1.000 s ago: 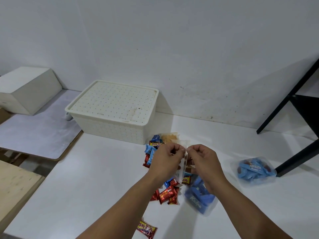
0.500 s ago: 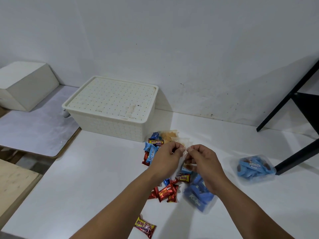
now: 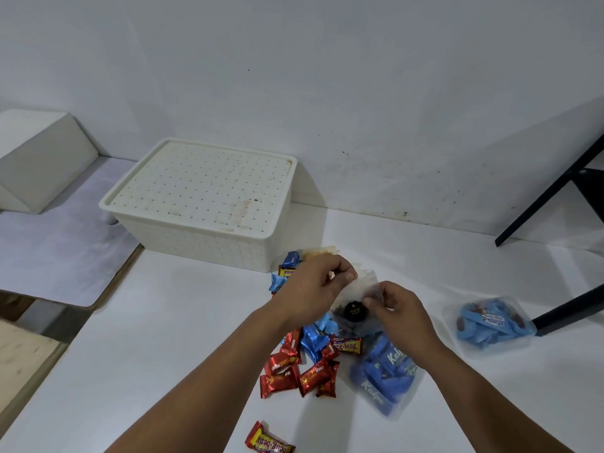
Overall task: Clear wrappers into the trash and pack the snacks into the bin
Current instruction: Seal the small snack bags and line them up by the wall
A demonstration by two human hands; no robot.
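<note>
We had the clear bag (image 3: 358,297) up over the snack pile (image 3: 305,358), stretched between us: left hand (image 3: 313,289) pinched its top edge, right hand (image 3: 397,310) its lower corner. Something dark sat inside, too blurred to name. Half a second before, both pinches met; here they'd spread apart. The lidded bin (image 3: 209,204) stood behind.

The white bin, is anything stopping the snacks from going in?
Yes. The perforated lid sits closed on the white bin, covering its opening. Both hands, left and right, pinch a clear bag.
</note>
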